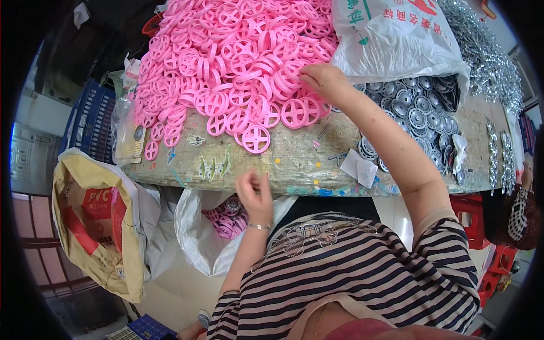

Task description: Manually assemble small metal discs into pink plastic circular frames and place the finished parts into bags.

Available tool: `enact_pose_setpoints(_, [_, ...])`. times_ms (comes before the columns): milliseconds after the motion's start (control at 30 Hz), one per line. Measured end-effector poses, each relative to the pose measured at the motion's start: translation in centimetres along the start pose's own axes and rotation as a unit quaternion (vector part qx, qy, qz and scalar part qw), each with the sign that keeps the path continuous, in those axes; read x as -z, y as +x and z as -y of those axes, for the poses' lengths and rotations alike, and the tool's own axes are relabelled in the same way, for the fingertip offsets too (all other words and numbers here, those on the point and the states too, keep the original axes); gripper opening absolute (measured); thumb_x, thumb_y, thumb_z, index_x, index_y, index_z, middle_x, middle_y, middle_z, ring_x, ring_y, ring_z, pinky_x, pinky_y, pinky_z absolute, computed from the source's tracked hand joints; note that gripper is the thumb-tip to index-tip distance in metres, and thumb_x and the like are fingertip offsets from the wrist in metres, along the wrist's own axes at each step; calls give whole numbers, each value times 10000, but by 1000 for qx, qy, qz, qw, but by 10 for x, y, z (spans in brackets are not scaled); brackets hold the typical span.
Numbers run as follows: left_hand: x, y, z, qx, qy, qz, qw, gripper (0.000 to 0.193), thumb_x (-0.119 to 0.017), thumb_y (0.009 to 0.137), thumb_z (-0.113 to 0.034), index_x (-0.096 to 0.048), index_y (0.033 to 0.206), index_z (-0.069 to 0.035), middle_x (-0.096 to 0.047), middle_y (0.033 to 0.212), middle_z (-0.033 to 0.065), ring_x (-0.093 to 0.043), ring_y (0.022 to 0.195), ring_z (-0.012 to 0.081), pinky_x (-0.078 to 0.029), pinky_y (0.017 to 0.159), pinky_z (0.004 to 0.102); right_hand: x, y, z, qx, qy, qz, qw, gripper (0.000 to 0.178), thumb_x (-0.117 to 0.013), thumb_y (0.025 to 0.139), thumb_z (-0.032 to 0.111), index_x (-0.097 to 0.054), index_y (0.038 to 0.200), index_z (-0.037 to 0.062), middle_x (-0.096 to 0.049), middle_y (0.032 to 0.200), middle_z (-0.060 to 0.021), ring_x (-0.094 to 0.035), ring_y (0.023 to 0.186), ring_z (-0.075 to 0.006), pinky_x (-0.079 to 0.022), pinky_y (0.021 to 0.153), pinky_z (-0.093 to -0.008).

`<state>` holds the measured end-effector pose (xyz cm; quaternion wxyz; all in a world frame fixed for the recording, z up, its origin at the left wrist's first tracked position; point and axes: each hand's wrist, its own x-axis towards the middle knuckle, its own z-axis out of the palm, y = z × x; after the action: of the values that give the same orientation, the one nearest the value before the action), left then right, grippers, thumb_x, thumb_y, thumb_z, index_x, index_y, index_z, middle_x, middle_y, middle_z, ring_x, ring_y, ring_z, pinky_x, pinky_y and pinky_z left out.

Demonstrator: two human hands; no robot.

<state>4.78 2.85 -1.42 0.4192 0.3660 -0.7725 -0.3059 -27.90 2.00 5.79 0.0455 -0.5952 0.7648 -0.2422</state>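
A large heap of pink plastic wheels with cross spokes [256, 139] covers the far middle of the table. My right hand [326, 80] reaches to the heap's right side, its bent fingers closed at the rim of a pink wheel [293, 71]. How firmly they grip it is partly hidden by the hand. My left hand [255, 195] hovers at the table's near edge, fingers loosely curled and thumb apart, with nothing visible in it. Below it hangs a white sack [192, 238] holding pink wheels and silvery ones. Grey round wheels [417, 118] are piled under my right forearm.
A white woven sack [391, 48] lies over the grey pile. Silver tinsel [481, 51] is heaped at the far right. A paper scrap [358, 168] rests near the front edge of the table [294, 175]. At left stands an open tan sack [71, 164]; red stools [473, 218] are at right.
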Motion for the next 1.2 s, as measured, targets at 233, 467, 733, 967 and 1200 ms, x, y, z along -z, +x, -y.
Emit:
enact_pose_setpoints(233, [5,-31,-19,-103,-75,237,963,91,-650,826,-63,-633,913,-39,-568,752,96,-549,643,241,-440,587,321,-10,-17,8,-9,-42,-58,997,367,-617,853,328,-610,1125,81,-632,1114,-121,-574,1052,-329,-466,880,-443])
enact_pose_setpoints(467, [2,-44,-12,100,-100,492,859,213,-619,881,-226,-643,1027,-72,-614,872,119,-599,780,240,-482,705,294,-27,-6,17,-5,-104,-172,980,462,-561,883,394,-558,1202,60,-555,1242,-150,-492,1181,-328,-376,996,-483])
enact_pose_setpoints(733, [23,-13,-45,-70,-50,371,925,276,-592,912,-223,-610,1097,-19,-655,953,115,-634,871,208,-504,744,318,18,-22,23,-144,60,-119,981,277,-459,935,290,-574,998,46,-644,900,-189,-610,893,-362,-455,782,-492])
enact_pose_setpoints(967, [-19,29,-63,256,-532,188,785,390,-427,1008,-211,-387,1334,-2,-535,1228,137,-561,1072,188,-500,865,324,-20,-136,115,144,128,-68,979,283,-602,861,168,-571,1113,43,-618,1073,-168,-588,973,-366,-477,800,-449])
enact_pose_setpoints(1200, [-20,22,-48,326,-517,215,762,329,-386,1010,-175,-424,1279,10,-549,1221,162,-599,1082,291,-536,891,419,12,-125,45,-86,210,-50,973,286,-631,841,149,-622,1085,1,-626,1064,-171,-586,986,-342,-462,878,-402])
